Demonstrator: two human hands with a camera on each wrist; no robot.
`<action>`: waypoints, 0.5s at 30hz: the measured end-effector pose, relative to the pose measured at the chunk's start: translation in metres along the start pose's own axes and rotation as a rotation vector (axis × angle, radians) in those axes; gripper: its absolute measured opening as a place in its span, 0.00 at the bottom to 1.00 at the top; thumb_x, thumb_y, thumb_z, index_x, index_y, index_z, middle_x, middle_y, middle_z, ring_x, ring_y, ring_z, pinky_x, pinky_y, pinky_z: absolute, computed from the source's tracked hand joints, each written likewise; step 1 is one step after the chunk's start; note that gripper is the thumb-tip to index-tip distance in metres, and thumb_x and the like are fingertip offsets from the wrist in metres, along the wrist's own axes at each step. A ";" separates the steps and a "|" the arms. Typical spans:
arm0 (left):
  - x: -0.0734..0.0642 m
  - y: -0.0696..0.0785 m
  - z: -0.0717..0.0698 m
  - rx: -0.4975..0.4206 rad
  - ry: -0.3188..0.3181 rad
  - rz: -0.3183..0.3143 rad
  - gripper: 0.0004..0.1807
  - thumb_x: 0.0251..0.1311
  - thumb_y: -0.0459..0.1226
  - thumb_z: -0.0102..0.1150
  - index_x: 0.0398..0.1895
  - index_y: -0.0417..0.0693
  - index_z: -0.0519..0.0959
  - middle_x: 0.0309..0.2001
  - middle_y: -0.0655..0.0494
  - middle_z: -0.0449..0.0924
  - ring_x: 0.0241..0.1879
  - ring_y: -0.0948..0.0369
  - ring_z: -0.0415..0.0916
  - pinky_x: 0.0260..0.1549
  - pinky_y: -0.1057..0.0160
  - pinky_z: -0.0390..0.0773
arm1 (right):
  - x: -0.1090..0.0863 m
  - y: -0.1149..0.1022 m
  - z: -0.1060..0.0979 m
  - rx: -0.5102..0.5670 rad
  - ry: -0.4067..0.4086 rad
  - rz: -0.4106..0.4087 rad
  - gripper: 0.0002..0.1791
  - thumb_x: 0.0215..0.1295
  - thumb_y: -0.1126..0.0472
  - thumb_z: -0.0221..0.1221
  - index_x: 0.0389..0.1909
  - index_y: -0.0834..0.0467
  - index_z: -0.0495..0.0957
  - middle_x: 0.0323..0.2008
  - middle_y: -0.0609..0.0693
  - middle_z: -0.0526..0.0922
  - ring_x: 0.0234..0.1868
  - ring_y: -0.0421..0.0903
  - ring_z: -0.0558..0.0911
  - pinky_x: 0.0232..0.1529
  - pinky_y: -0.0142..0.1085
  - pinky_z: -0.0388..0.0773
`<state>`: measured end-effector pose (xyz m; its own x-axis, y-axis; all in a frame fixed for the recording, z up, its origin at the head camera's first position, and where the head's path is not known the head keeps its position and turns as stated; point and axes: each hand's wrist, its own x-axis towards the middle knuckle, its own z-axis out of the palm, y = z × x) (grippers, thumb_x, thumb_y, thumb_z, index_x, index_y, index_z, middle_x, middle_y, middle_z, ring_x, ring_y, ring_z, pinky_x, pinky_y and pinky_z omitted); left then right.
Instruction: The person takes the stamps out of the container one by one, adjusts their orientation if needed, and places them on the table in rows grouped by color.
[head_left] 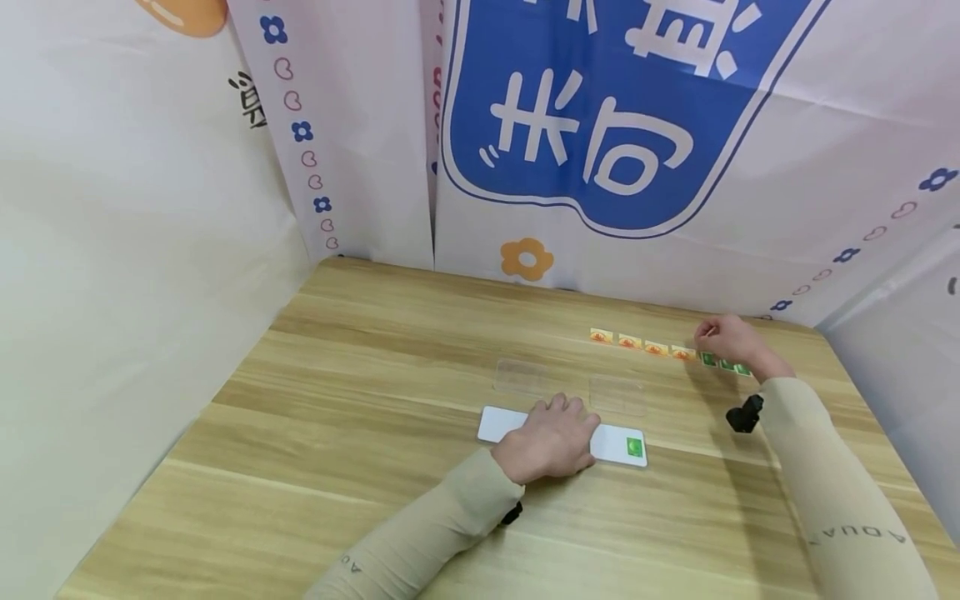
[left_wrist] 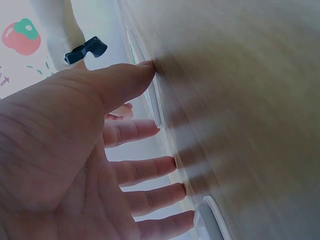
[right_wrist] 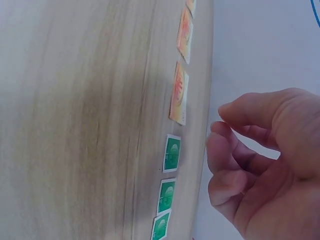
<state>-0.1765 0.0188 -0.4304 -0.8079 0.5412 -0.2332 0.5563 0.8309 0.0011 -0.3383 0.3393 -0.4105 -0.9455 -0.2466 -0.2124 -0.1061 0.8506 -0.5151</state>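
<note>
My left hand (head_left: 551,437) rests across the middle of a long white strip (head_left: 501,423), hiding that part. In the left wrist view its fingers (left_wrist: 145,170) are spread and fairly straight, tips down at the strip and table. A green stamp (head_left: 634,447) lies on the strip's right end. My right hand (head_left: 731,340) is over the far right of the table, fingers loosely bent, thumb and forefinger tips close together with no stamp visible between them. Beside it, in the right wrist view, lie several green stamps (right_wrist: 171,153) and orange stamps (right_wrist: 180,95) in one row.
Two clear plastic rectangles (head_left: 521,377) lie beyond the strip, side by side. Printed white sheeting (head_left: 375,167) hangs behind the wooden table (head_left: 300,400) and at its sides. A black wrist camera (head_left: 745,414) sits on the right sleeve.
</note>
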 end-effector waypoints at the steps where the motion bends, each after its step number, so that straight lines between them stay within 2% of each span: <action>1: 0.000 0.000 0.000 0.000 0.003 0.002 0.23 0.66 0.58 0.52 0.59 0.61 0.71 0.54 0.59 0.71 0.56 0.58 0.66 0.55 0.55 0.74 | -0.001 0.000 -0.001 0.004 -0.001 0.002 0.15 0.69 0.61 0.53 0.47 0.70 0.74 0.38 0.63 0.81 0.33 0.51 0.80 0.33 0.40 0.78; 8: 0.001 0.001 -0.002 -0.020 0.001 0.006 0.23 0.66 0.58 0.53 0.59 0.61 0.71 0.53 0.59 0.71 0.54 0.58 0.66 0.53 0.55 0.73 | -0.009 -0.006 -0.004 0.006 -0.001 -0.002 0.15 0.69 0.60 0.52 0.47 0.70 0.74 0.33 0.60 0.82 0.30 0.48 0.79 0.30 0.40 0.77; 15: 0.000 0.000 -0.003 -0.030 -0.006 -0.001 0.24 0.67 0.57 0.53 0.61 0.61 0.70 0.55 0.58 0.70 0.57 0.57 0.66 0.58 0.53 0.72 | -0.014 -0.010 0.000 -0.012 0.010 0.001 0.17 0.71 0.58 0.52 0.49 0.67 0.75 0.38 0.63 0.83 0.31 0.51 0.80 0.27 0.38 0.77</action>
<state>-0.1770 0.0194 -0.4276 -0.8073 0.5395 -0.2392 0.5493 0.8351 0.0295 -0.3241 0.3341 -0.4027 -0.9488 -0.2407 -0.2047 -0.1083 0.8563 -0.5049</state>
